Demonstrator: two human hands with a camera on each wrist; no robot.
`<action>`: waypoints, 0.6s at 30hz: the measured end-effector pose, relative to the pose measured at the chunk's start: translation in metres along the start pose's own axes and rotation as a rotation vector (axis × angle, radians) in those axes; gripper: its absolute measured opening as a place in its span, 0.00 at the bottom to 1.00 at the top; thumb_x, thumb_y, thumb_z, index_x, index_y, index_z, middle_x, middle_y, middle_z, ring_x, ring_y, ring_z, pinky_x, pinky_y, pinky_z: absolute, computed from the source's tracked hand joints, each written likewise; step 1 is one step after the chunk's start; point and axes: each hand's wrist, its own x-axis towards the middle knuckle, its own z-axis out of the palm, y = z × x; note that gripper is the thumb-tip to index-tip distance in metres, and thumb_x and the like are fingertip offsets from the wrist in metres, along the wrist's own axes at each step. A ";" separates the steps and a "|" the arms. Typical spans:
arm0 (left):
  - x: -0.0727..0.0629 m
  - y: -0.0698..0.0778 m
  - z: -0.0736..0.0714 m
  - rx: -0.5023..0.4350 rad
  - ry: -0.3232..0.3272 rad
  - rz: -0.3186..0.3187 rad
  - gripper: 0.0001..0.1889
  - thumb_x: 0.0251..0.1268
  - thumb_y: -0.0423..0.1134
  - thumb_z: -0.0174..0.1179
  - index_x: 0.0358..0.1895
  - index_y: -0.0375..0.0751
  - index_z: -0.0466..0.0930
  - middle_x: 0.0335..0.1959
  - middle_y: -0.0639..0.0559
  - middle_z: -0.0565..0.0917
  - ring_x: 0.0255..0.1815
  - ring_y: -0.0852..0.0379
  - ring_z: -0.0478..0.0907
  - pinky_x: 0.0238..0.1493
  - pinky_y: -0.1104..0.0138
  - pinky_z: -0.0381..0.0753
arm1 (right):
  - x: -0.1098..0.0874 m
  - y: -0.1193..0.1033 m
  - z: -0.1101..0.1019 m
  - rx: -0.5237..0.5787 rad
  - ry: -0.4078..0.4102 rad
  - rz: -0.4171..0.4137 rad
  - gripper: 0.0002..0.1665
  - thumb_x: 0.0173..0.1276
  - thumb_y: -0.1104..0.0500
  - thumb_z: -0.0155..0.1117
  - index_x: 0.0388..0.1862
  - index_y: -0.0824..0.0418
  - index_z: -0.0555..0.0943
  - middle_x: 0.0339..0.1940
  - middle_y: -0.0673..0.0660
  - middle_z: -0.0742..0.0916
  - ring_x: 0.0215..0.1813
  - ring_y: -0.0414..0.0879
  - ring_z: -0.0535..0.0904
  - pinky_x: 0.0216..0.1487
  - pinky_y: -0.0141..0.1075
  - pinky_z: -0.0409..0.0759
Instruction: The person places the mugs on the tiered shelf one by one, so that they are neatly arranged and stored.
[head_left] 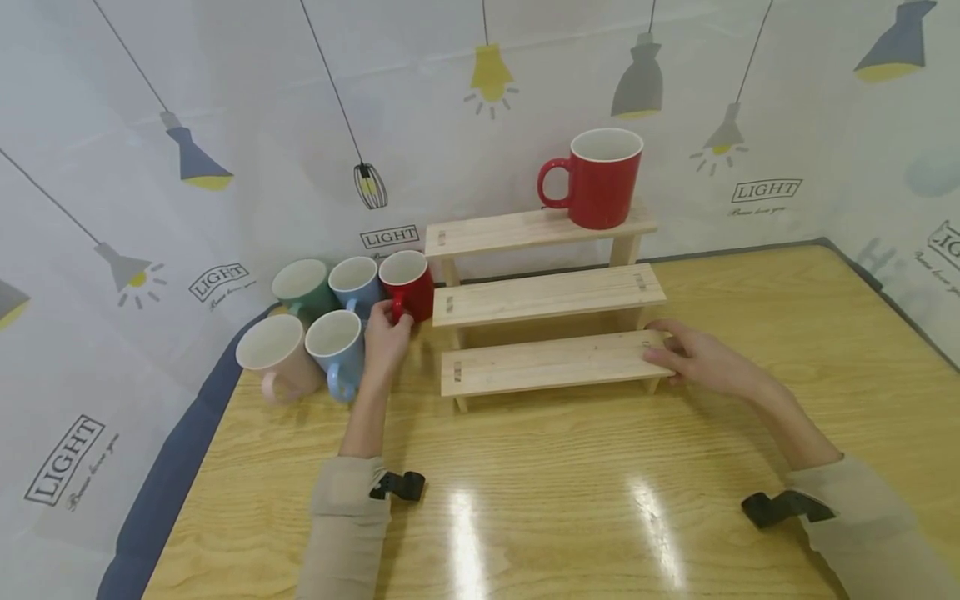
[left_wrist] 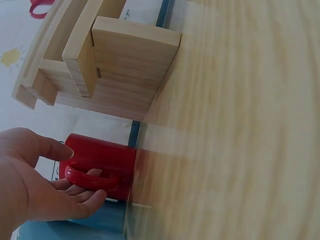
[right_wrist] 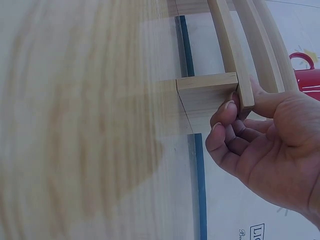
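Observation:
My left hand (head_left: pixel 387 343) is at the handle of a red mug (head_left: pixel 417 287) standing at the back left, beside the rack. In the left wrist view its fingers (left_wrist: pixel 87 202) hook about the handle of that mug (left_wrist: pixel 107 162), with the thumb by the mug's upper part. A three-tier wooden rack (head_left: pixel 551 297) stands on the table to the right. Its lowest board (head_left: pixel 543 365) is pinched at the right end by my right hand (head_left: pixel 701 360). The right wrist view shows thumb above and curled fingers (right_wrist: pixel 223 114) below that board (right_wrist: pixel 231 45).
Another red mug (head_left: pixel 606 187) stands on the rack's top board. Left of my left hand are a green mug (head_left: pixel 315 287), two blue mugs (head_left: pixel 337 346) and a pink mug (head_left: pixel 281 358). A patterned cloth wall (head_left: pixel 285 125) closes off the table's (head_left: pixel 540 492) back.

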 end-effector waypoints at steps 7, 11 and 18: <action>0.006 -0.006 -0.002 -0.034 -0.042 -0.019 0.21 0.73 0.31 0.52 0.65 0.26 0.66 0.55 0.33 0.75 0.56 0.44 0.71 0.61 0.57 0.68 | -0.001 -0.001 -0.001 -0.011 0.001 0.001 0.35 0.80 0.54 0.54 0.73 0.75 0.57 0.46 0.67 0.85 0.38 0.48 0.81 0.37 0.39 0.82; 0.007 -0.009 -0.002 -0.016 -0.051 -0.018 0.18 0.73 0.31 0.52 0.61 0.26 0.68 0.50 0.36 0.76 0.52 0.47 0.72 0.56 0.61 0.69 | -0.001 -0.002 -0.001 -0.017 -0.006 0.000 0.36 0.80 0.54 0.54 0.73 0.75 0.56 0.39 0.61 0.84 0.33 0.47 0.78 0.34 0.38 0.79; 0.005 -0.011 -0.003 0.013 -0.071 -0.020 0.10 0.74 0.33 0.51 0.50 0.28 0.71 0.41 0.37 0.80 0.44 0.49 0.73 0.47 0.66 0.69 | -0.001 -0.003 -0.001 -0.013 -0.007 -0.001 0.36 0.80 0.54 0.54 0.73 0.76 0.56 0.40 0.61 0.85 0.35 0.48 0.78 0.35 0.39 0.80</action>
